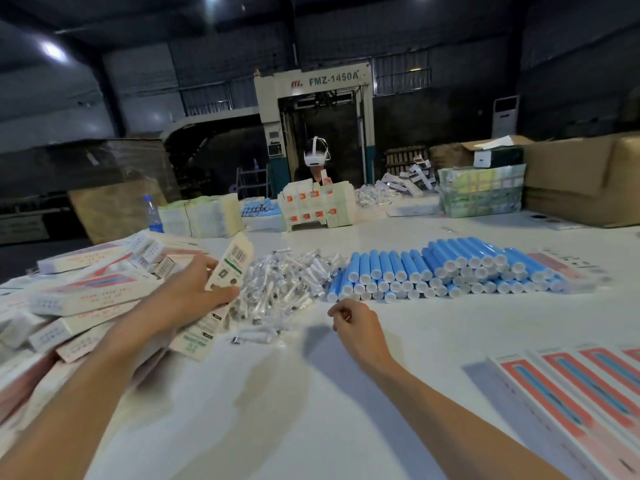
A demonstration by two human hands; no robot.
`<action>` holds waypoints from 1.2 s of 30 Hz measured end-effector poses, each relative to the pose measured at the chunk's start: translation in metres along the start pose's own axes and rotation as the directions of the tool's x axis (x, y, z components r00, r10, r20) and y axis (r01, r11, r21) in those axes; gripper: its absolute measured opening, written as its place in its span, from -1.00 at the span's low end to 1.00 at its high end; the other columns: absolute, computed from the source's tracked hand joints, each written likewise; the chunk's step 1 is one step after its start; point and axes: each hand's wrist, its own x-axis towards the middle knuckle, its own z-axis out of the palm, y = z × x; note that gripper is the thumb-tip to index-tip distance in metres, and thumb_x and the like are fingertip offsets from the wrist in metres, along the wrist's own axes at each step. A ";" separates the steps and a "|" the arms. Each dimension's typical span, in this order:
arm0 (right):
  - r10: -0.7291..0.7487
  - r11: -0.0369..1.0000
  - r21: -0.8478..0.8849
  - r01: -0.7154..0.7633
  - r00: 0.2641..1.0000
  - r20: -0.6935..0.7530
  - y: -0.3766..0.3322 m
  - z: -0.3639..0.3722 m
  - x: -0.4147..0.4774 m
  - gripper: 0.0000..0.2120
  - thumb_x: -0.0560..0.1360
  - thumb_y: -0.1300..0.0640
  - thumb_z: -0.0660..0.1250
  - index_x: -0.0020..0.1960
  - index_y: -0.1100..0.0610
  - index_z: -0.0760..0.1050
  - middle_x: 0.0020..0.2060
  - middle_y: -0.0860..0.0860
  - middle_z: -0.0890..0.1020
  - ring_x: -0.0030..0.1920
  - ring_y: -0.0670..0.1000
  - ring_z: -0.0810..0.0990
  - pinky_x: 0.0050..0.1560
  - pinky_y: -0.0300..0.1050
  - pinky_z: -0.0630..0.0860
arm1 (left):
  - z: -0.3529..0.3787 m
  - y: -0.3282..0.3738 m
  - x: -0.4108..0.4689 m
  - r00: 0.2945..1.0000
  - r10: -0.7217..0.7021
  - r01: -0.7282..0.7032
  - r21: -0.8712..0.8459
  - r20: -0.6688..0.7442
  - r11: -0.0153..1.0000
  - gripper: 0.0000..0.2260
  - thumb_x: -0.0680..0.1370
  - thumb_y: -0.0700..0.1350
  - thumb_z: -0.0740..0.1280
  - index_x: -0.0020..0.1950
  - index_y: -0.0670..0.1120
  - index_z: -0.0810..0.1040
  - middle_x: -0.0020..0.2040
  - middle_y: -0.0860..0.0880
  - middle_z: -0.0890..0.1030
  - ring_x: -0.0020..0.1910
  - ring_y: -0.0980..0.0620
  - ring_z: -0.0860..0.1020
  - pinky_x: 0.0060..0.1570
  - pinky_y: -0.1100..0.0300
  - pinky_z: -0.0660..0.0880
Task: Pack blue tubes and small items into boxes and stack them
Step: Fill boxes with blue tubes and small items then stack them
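i read counter point(346, 393) as smooth white, glossy, throwing reflections. blue tubes point(450, 268): smooth plastic look, white caps. small items point(284, 285) in clear crinkly film. boxes point(79, 296): printed card, slight sheen. far carton point(581, 181): matt brown cardboard.

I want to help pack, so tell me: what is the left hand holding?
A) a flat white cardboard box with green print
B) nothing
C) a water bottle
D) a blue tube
A: the left hand grips the flat white cardboard box with green print, while the blue plastic tubes with white caps lie piled apart from it.
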 end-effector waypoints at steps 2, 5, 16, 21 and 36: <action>-0.004 1.000 -0.005 0.004 1.000 -0.002 -0.002 -0.001 0.000 -0.78 0.61 0.25 0.24 0.05 0.12 0.66 -0.15 -0.07 0.65 -0.06 -0.03 0.63 -0.03 -0.15 0.54 | 0.024 0.013 0.000 0.997 0.031 -0.013 -0.237 0.071 0.971 -0.61 0.58 0.06 0.52 0.29 0.14 0.40 -0.01 0.14 0.75 -0.06 0.14 0.73 -0.09 0.13 0.62; 0.014 1.000 -0.003 -0.014 0.998 -0.060 -0.008 -0.005 0.004 -0.78 0.61 0.25 0.24 0.09 0.12 0.66 -0.11 -0.02 0.68 -0.05 0.02 0.66 0.04 0.00 0.60 | 0.067 0.029 0.007 0.986 0.098 -0.019 -0.504 0.131 0.864 -0.62 0.60 -0.02 0.51 0.36 0.03 0.46 0.06 0.05 0.78 0.02 0.05 0.76 0.06 -0.01 0.66; -0.015 0.831 -0.534 -0.153 0.955 -0.297 -0.008 -0.097 0.117 -0.75 0.59 0.31 0.19 0.24 0.30 0.47 0.24 0.22 0.51 0.29 0.25 0.43 0.02 0.07 0.40 | 0.163 0.036 0.017 0.975 0.152 0.051 -0.833 0.160 0.551 -0.60 0.51 -0.11 0.57 0.31 -0.11 0.59 0.14 -0.14 0.76 0.06 -0.15 0.76 0.17 -0.16 0.66; 0.124 0.559 -0.810 -0.176 0.984 -0.128 0.024 -0.112 0.145 -0.72 0.64 0.27 0.15 0.32 0.27 0.46 0.35 0.23 0.42 0.43 0.26 0.31 0.22 0.16 0.46 | 0.163 0.025 0.019 0.946 0.246 0.080 -0.889 0.209 0.450 -0.34 0.32 0.05 0.68 0.35 -0.12 0.58 0.21 -0.14 0.74 0.13 -0.23 0.74 0.05 0.02 0.70; 0.125 0.573 -0.807 -0.146 0.988 -0.090 0.023 -0.111 0.106 -0.84 0.62 0.39 0.15 0.12 0.27 0.46 0.17 0.27 0.60 0.03 0.25 0.56 -0.09 0.02 0.41 | 0.157 0.023 0.020 0.952 0.277 0.006 -0.910 0.133 0.415 -0.46 0.44 -0.02 0.62 0.36 -0.15 0.59 0.18 -0.17 0.74 0.16 -0.21 0.73 0.18 -0.07 0.67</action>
